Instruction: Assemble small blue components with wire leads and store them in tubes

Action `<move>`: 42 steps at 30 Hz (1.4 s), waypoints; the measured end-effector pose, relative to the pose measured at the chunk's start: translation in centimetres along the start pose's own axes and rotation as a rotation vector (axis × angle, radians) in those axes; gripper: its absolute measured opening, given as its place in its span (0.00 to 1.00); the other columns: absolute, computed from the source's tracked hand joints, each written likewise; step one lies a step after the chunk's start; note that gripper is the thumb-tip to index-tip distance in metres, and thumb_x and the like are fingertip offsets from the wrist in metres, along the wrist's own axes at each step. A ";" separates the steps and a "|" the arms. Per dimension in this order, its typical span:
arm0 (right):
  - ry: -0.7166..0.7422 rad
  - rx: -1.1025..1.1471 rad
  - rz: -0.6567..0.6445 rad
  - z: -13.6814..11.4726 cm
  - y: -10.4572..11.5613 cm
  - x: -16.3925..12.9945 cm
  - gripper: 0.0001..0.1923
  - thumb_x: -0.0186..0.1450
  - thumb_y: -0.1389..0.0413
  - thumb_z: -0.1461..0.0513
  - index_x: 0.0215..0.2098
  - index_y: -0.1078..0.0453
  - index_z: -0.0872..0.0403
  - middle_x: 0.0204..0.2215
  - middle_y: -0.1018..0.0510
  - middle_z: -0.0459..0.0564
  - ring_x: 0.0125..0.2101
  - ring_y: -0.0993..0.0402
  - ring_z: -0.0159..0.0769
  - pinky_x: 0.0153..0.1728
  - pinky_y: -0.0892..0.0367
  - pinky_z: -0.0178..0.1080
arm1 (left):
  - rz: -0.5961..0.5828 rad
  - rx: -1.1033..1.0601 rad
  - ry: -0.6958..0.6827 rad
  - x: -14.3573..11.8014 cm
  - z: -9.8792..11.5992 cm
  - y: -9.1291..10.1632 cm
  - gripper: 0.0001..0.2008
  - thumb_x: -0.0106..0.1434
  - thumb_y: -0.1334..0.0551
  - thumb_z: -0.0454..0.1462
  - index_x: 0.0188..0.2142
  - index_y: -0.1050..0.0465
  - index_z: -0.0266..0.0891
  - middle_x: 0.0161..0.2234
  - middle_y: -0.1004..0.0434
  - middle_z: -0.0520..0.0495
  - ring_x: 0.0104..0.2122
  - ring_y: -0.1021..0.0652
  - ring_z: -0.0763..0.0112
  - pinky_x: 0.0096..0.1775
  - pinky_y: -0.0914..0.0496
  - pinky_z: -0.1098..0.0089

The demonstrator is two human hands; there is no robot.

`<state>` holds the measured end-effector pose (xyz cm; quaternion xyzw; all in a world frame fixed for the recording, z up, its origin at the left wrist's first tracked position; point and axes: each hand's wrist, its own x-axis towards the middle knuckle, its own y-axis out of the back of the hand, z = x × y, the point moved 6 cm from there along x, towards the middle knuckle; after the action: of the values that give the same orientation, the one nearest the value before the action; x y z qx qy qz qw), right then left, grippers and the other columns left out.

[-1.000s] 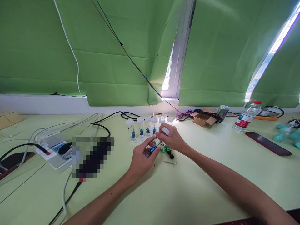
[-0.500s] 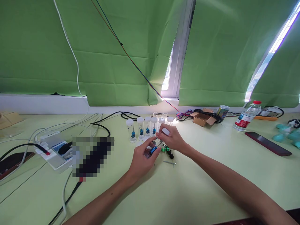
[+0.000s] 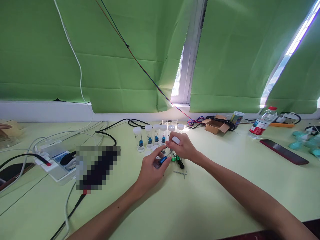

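- A blue piece point(image 3: 163, 160) is pinched by the left hand point(image 3: 151, 169), in front of capped tubes point(image 3: 149, 136).
- A white-ended piece point(image 3: 176, 140) is gripped by the right hand point(image 3: 184, 147) — both are best held steady, in line.

Pretty backlit shot tbh. Daylight blows out through the gaps in the green blinds point(image 3: 125, 73), worst beside the window frame point(image 3: 190, 60), with purple fringing on the right-hand gap. The surface point(image 3: 232, 150) gets a pale glare toward the back and goes dimmer, with soft shadows, up front. Wide-lens lean at the edges, the small blue cylinder point(image 3: 162, 160) looks soft, and 1 mosaic patch point(image 3: 97, 170) is pixelated.
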<state>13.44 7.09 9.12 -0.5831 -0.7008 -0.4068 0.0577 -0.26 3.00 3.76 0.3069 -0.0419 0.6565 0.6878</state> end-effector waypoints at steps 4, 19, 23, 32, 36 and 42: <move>0.009 -0.002 0.004 0.0 0.0 0.0 0.11 0.60 0.47 0.57 0.24 0.41 0.53 0.17 0.36 0.40 0.19 0.50 0.27 0.22 0.48 0.32 | -0.009 -0.005 0.003 0.0 0.0 0.0 0.20 0.61 0.38 0.45 0.52 0.30 0.43 0.29 0.35 0.54 0.20 0.37 0.81 0.23 0.40 0.77; -0.002 -0.019 -0.003 0.0 0.1 0.0 0.11 0.59 0.47 0.57 0.23 0.41 0.53 0.16 0.38 0.39 0.20 0.50 0.28 0.23 0.48 0.33 | -0.009 -0.001 0.009 -0.2 -0.2 -0.1 0.21 0.61 0.38 0.46 0.52 0.30 0.43 0.29 0.35 0.54 0.20 0.37 0.81 0.23 0.40 0.77; -0.001 -0.032 -0.006 0.0 0.1 0.0 0.11 0.59 0.47 0.57 0.23 0.41 0.53 0.16 0.39 0.39 0.20 0.50 0.28 0.23 0.48 0.33 | -0.003 -0.002 0.011 -0.2 -0.1 -0.2 0.21 0.61 0.38 0.46 0.52 0.30 0.42 0.29 0.35 0.54 0.20 0.38 0.81 0.23 0.41 0.77; 0.008 -0.037 -0.011 0.3 0.1 0.1 0.11 0.59 0.47 0.57 0.23 0.40 0.53 0.16 0.39 0.40 0.21 0.49 0.29 0.24 0.48 0.33 | -0.012 0.013 0.002 -0.2 0.1 -0.2 0.21 0.61 0.39 0.47 0.51 0.30 0.42 0.28 0.35 0.54 0.20 0.39 0.80 0.23 0.41 0.76; 0.020 -0.040 -0.016 0.2 0.1 0.1 0.11 0.59 0.47 0.57 0.23 0.40 0.53 0.16 0.39 0.40 0.20 0.50 0.29 0.23 0.48 0.33 | -0.007 0.017 0.007 -0.2 0.0 -0.2 0.21 0.61 0.38 0.47 0.51 0.30 0.43 0.29 0.35 0.54 0.20 0.39 0.80 0.23 0.41 0.76; 0.031 -0.039 -0.017 -0.1 0.1 0.3 0.10 0.59 0.47 0.58 0.22 0.40 0.53 0.16 0.38 0.40 0.20 0.49 0.28 0.24 0.48 0.33 | -0.014 0.001 0.027 -0.1 -0.1 -0.2 0.20 0.61 0.38 0.46 0.51 0.30 0.44 0.29 0.36 0.54 0.20 0.39 0.80 0.23 0.41 0.76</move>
<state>13.42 7.26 9.40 -0.5718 -0.6968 -0.4298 0.0533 -0.17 2.95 3.57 0.2985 -0.0300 0.6557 0.6928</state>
